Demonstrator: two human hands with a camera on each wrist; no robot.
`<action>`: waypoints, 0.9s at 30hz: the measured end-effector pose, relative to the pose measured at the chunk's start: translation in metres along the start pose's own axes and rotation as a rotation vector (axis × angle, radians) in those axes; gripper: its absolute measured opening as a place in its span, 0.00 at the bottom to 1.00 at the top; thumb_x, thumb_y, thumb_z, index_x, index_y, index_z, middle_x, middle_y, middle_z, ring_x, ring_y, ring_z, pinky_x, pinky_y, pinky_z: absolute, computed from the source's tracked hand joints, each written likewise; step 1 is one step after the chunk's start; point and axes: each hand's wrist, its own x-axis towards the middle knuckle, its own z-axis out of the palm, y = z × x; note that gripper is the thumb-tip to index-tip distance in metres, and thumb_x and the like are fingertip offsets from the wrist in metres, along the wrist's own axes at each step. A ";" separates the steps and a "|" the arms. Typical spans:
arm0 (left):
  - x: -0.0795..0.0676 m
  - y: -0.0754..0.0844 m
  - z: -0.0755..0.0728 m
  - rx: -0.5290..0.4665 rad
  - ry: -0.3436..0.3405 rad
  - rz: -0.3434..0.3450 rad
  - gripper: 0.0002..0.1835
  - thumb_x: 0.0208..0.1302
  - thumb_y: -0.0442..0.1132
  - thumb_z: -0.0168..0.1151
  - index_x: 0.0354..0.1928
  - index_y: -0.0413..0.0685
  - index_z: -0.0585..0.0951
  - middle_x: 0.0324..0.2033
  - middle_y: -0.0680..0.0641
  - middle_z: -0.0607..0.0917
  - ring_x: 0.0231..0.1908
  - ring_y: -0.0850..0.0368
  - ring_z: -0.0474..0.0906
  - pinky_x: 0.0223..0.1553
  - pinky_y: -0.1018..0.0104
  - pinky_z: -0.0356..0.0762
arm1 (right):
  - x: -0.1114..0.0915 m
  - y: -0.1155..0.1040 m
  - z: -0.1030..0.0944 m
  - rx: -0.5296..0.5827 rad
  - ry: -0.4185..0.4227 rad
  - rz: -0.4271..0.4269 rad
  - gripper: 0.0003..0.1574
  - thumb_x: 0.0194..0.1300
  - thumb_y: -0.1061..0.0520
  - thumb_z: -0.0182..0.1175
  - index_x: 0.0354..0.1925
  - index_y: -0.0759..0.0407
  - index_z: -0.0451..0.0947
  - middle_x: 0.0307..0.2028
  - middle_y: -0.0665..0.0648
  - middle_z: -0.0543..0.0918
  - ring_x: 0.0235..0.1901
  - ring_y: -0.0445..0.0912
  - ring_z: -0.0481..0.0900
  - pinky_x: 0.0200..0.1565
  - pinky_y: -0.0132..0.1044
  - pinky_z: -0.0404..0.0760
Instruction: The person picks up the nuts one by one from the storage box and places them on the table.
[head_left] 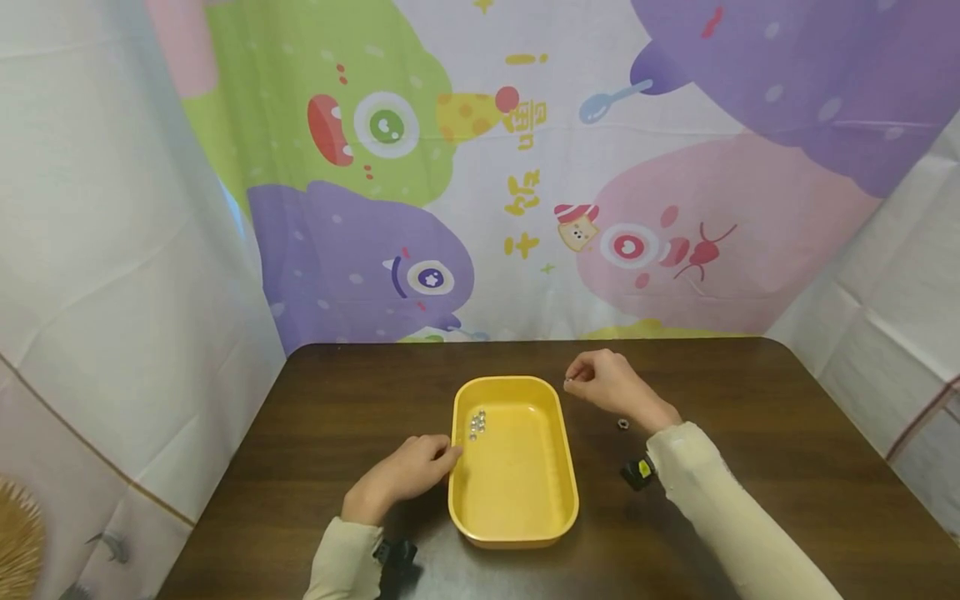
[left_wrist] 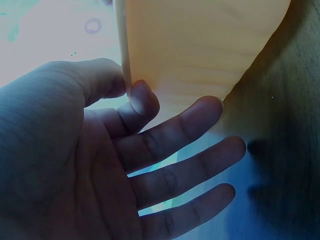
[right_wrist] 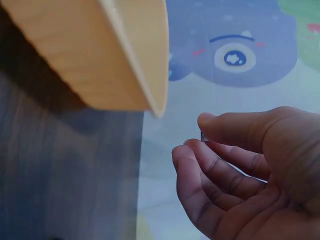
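Observation:
A yellow plastic tray (head_left: 513, 533) stands on the table, with several small metal nuts (head_left: 477, 423) grouped at its left side. My left hand (head_left: 412, 467) pinches the tray's left rim between thumb and index finger; in the left wrist view the other fingers spread below the rim, beside the outer wall. My right hand (head_left: 611, 383) is past the tray's far right corner. Between its thumb and index finger it pinches a small metal nut (right_wrist: 203, 136), mostly covered by the fingertips. Another nut (head_left: 623, 424) lies on the table below the right wrist.
The dark brown wooden table (head_left: 360, 392) ends at a cloth backdrop (head_left: 517, 308) printed with cartoon monsters. Pale cloth hangs at both sides. A small black camera (head_left: 637, 473) is strapped at the right wrist, and another (head_left: 397, 552) at the left.

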 end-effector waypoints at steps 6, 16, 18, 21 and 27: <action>0.000 0.000 0.000 -0.028 -0.015 -0.009 0.19 0.82 0.48 0.48 0.30 0.48 0.76 0.22 0.52 0.73 0.22 0.59 0.66 0.27 0.65 0.66 | -0.005 0.017 -0.002 0.011 0.000 0.038 0.07 0.68 0.56 0.68 0.40 0.59 0.84 0.34 0.55 0.85 0.32 0.45 0.81 0.37 0.38 0.81; 0.000 0.000 0.000 -0.032 -0.017 0.002 0.19 0.82 0.48 0.48 0.30 0.48 0.75 0.21 0.53 0.73 0.21 0.59 0.66 0.27 0.66 0.66 | -0.013 0.032 -0.007 0.002 0.003 0.051 0.06 0.68 0.58 0.67 0.40 0.60 0.84 0.33 0.55 0.85 0.29 0.44 0.79 0.35 0.38 0.79; 0.000 -0.001 0.000 -0.030 -0.018 0.003 0.19 0.82 0.48 0.48 0.30 0.48 0.75 0.21 0.53 0.72 0.21 0.59 0.66 0.27 0.66 0.66 | -0.014 0.035 -0.007 -0.008 0.007 0.044 0.06 0.68 0.58 0.67 0.40 0.60 0.84 0.32 0.55 0.85 0.30 0.43 0.79 0.36 0.38 0.79; 0.000 0.000 -0.001 -0.023 -0.014 -0.001 0.19 0.82 0.48 0.48 0.30 0.48 0.76 0.21 0.53 0.72 0.21 0.59 0.66 0.27 0.66 0.66 | -0.016 0.040 -0.007 -0.017 0.014 0.034 0.05 0.67 0.59 0.67 0.39 0.60 0.84 0.32 0.55 0.85 0.30 0.44 0.80 0.36 0.38 0.80; 0.001 0.001 -0.001 -0.008 -0.010 -0.012 0.19 0.81 0.48 0.49 0.30 0.49 0.76 0.21 0.53 0.72 0.22 0.60 0.66 0.27 0.66 0.65 | -0.019 0.052 -0.008 -0.023 0.004 0.039 0.05 0.68 0.59 0.67 0.39 0.61 0.83 0.33 0.55 0.85 0.32 0.45 0.80 0.36 0.38 0.80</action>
